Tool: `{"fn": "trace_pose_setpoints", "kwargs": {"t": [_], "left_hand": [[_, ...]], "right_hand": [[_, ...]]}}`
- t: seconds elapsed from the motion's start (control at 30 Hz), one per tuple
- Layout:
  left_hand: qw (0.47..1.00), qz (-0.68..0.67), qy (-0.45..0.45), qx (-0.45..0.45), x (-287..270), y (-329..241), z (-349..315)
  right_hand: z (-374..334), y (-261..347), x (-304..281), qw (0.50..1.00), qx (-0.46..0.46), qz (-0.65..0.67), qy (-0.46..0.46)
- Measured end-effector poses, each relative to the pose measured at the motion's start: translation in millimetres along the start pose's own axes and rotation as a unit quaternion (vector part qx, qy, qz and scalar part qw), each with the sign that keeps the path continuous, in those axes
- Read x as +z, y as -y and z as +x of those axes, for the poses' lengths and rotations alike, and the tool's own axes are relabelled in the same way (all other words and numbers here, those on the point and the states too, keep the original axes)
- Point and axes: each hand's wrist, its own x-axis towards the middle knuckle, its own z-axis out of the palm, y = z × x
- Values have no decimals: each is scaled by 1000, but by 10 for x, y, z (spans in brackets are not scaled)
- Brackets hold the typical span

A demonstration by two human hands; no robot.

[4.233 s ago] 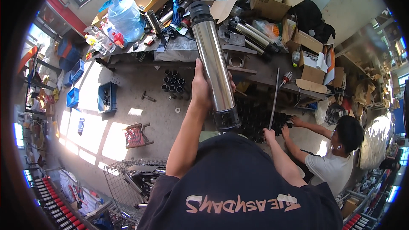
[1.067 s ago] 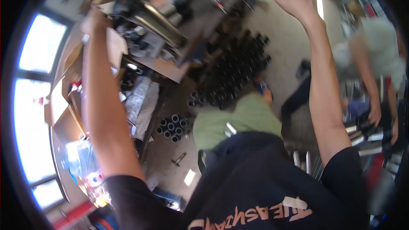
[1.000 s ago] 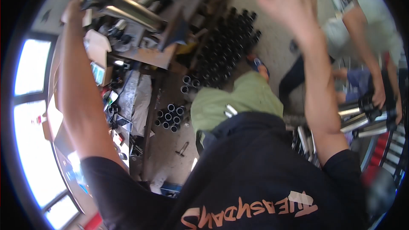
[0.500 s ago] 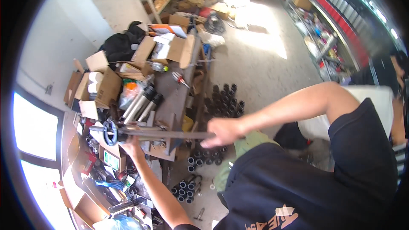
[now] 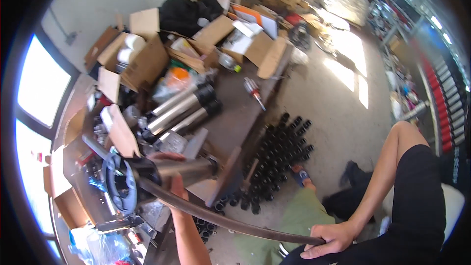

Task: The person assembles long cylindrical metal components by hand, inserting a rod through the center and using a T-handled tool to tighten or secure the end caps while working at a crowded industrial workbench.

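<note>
My left hand (image 5: pixel 177 197) wraps around a shiny metal cylinder (image 5: pixel 182 169) with black ends, its thumb on the near side and its fingers partly hidden behind. The cylinder lies roughly level above the workbench. Around its left black end sits a blue-grey ring (image 5: pixel 128 186). A long dark bar (image 5: pixel 221 219) runs from beside that ring down to the right, bent in the picture. My right hand (image 5: pixel 333 239) is closed on the bar's near end, low in front of my body. How the bar joins the ring is hard to make out.
On the workbench (image 5: pixel 230 93) lie more metal cylinders (image 5: pixel 184 109), a red-handled screwdriver (image 5: pixel 253 92) and open cardboard boxes (image 5: pixel 147 64). Many black-ended tubes (image 5: pixel 279 154) stand on the floor beside the bench. A plastic bag (image 5: pixel 105 248) lies at the lower left.
My right hand has come down and closer to my body, swinging the bar from nearly level to a downward slant. The view has shifted; my left hand stays on the cylinder.
</note>
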Motion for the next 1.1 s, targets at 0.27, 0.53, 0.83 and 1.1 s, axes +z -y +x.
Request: {"fn": "trace_pose_setpoints", "kwargs": {"t": [0.27,0.53,0.83,1.1], "left_hand": [[987,39,89,-126,70,-396,184],[912,-234,80,-326,-572,-782,-149],[854,323,-162,-374,-490,-3055,-2180],[526,738,-91,-413,887,-2262,61]], "right_hand": [[1000,-730,1712,956,-46,111,-267],[1900,-830,2231,933,-67,181,-305],[2578,1339,-569,546,-540,-451,-455],[3482,3464,-2190,443,-302,-844,-31]]}}
